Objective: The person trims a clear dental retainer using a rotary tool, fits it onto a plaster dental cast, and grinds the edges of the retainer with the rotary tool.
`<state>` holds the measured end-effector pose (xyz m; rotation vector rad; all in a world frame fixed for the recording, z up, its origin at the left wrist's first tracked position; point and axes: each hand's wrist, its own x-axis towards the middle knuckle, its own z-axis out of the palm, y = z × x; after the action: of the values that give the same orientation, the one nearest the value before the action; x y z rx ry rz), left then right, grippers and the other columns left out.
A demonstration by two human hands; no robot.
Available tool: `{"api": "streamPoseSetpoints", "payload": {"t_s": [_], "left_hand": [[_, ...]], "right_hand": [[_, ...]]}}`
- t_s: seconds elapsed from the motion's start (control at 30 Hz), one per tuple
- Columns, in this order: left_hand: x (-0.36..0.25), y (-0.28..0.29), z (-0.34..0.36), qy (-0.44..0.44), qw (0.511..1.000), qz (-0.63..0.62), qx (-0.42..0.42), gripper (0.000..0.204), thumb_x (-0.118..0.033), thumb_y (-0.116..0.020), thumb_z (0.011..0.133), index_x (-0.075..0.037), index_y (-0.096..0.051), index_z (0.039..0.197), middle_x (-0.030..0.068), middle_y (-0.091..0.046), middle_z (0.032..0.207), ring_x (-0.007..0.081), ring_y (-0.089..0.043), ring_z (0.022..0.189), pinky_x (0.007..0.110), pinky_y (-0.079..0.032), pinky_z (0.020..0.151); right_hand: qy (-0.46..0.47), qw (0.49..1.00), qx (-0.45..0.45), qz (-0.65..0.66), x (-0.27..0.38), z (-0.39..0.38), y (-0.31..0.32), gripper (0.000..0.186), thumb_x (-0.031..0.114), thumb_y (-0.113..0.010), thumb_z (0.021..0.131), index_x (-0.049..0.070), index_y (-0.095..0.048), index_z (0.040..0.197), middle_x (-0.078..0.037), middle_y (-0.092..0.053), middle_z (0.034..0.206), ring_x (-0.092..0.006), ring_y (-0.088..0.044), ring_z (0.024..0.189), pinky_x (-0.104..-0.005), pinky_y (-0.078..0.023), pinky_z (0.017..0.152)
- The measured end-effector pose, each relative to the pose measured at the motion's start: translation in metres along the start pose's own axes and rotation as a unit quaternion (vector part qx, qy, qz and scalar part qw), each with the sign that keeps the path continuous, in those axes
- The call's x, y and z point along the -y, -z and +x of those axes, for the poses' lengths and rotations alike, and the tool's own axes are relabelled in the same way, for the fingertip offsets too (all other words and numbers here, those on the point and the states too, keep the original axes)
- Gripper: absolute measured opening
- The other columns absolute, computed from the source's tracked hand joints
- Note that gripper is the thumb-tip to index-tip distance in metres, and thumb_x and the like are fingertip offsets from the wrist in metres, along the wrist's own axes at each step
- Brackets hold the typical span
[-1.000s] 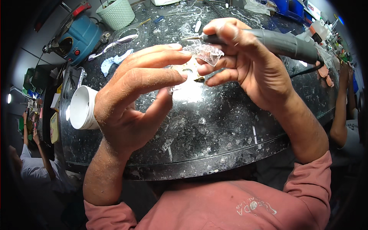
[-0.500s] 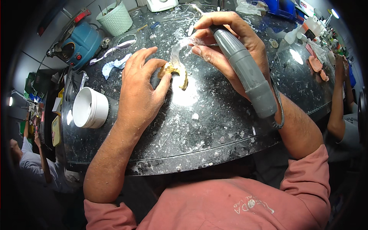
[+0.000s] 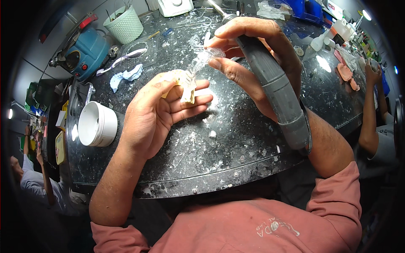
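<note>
My left hand (image 3: 145,116) is turned palm up, cradling a yellow dental cast (image 3: 189,93) between the thumb and the outstretched fingers. A clear, tooth-shaped dental tray (image 3: 199,62) rises from the cast and overlaps it; whether it is seated on the teeth I cannot tell. My right hand (image 3: 286,52) pinches the far end of this tray between thumb and fingertips. The same hand carries a dark grey rotary handpiece (image 3: 274,80), tucked across the fingers with its metal tip pointing away from me.
At the left stand a white tub (image 3: 98,124), a blue machine (image 3: 86,55) and a pale green basket (image 3: 124,26). Crumpled light-blue material (image 3: 126,76) lies nearby. Pink pieces (image 3: 346,74) and bottles are at the right. Other people work at both sides.
My left hand has rolled from back-up to palm up, and the cast has turned and lifted with it. The right hand still pinches the clear tray, with the handpiece tilted slightly differently.
</note>
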<state>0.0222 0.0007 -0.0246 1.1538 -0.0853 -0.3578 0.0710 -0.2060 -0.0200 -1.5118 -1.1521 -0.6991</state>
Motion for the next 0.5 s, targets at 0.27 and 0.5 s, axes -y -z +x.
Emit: {"api": "streamPoseSetpoints", "payload": {"t_s": [0.27, 0.5], "left_hand": [[-0.0038, -0.0042, -0.0009, 0.021, 0.995, -0.095, 0.021, 0.054, -0.035, -0.032, 0.099, 0.007, -0.032, 0.132, 0.0298, -0.05, 0.123, 0.0376, -0.058, 0.108, 0.042, -0.051, 0.091], [-0.0061, -0.0041, -0.0043, -0.019, 0.989, -0.137, 0.049, 0.056, -0.033, -0.032, 0.097, 0.01, -0.03, 0.133, 0.0303, -0.045, 0.129, 0.0453, -0.051, 0.114, 0.049, -0.045, 0.098]], "right_hand": [[0.016, 1.0, 0.004, -0.005, -0.0034, 0.0001, -0.003, 0.043, -0.01, -0.066, 0.077, 0.0, -0.046, 0.114, -0.014, -0.059, 0.104, -0.0204, -0.065, 0.094, -0.0296, -0.056, 0.079], [-0.007, 1.0, 0.005, -0.023, 0.0018, -0.0026, -0.0054, 0.043, -0.009, -0.067, 0.077, 0.0, -0.048, 0.114, -0.012, -0.059, 0.105, -0.018, -0.064, 0.094, -0.0295, -0.055, 0.081]]}}
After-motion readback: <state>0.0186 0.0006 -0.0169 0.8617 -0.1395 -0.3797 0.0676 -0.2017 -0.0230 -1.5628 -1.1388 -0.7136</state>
